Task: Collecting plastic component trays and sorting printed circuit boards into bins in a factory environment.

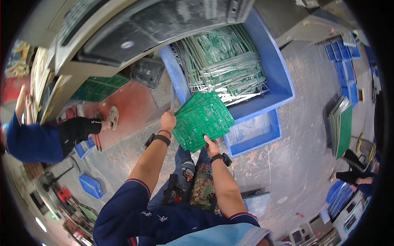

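Note:
Both my hands grip a fanned stack of green circuit boards (203, 117) in front of my body. My left hand (168, 121) is closed on the stack's left edge. At its lower right edge my right hand (211, 147) pinches it, the thumb on top and the fingers hidden beneath. Just beyond the boards stands a large blue bin (273, 67), heaped with green and silvery scrap strips (223, 57). The stack's far edge overlaps the bin's near side in view.
A smaller blue bin (276, 125) sits against the large one, at its near side. A grey machine (160, 30) rises at the far left. Green panels (342, 127) lean upright at right. On the left another person (37, 137) works; a blue box (90, 185) lies on the floor.

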A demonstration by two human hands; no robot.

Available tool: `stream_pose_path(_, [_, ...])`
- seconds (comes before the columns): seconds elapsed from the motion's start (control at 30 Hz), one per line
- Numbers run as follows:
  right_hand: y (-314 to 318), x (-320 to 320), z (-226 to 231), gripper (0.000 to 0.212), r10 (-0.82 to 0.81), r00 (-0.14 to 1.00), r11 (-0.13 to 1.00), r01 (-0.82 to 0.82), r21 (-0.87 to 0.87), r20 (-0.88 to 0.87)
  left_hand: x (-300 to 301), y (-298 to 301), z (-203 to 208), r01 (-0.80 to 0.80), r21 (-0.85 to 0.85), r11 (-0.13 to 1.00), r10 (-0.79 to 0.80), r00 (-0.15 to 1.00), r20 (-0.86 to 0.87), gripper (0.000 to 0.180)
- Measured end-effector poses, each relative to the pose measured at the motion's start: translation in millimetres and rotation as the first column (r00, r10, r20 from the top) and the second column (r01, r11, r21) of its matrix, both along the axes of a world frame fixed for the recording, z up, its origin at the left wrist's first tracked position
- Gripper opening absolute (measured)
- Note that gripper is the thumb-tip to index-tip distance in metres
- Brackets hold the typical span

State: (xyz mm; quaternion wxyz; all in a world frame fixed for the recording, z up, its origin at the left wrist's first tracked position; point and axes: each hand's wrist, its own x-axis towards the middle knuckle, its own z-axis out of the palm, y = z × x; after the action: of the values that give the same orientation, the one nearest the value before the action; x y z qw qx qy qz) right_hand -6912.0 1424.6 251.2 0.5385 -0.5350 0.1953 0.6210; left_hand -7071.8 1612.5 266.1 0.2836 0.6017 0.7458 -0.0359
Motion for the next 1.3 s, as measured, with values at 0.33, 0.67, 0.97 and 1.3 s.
stream_pose_path(0.33, [10.5,-21.2,-31.1,0.043,-0.259,0.95,0.966,0.258,0.029,0.177,4.5,6.3,-51.2,0.197,0.02,0.98,-0.198,0.975,0.097,0.046])
stream_pose_path(0.67, [-30.0,-16.5,36.0,0.037,-0.067,0.971,0.997,0.077,-0.032,0.227,-29.6,-78.3,1.7,-0.108,-0.207,0.972,0.138,0.98,0.14,0.047])
stream_pose_path(0.97, [-65.0,24.3,163.8,0.034,0.039,0.995,0.999,-0.039,-0.004,0.095,-30.0,-121.2,121.1,-0.179,-0.602,0.778,0.484,0.782,0.393,0.046])
stream_pose_path(1.3, [-166.8,-1.9,209.8,0.038,-0.385,0.901,0.921,0.39,0.018,0.199,17.1,-136.2,139.2,0.291,-0.718,0.632,0.239,0.808,0.538,0.044])
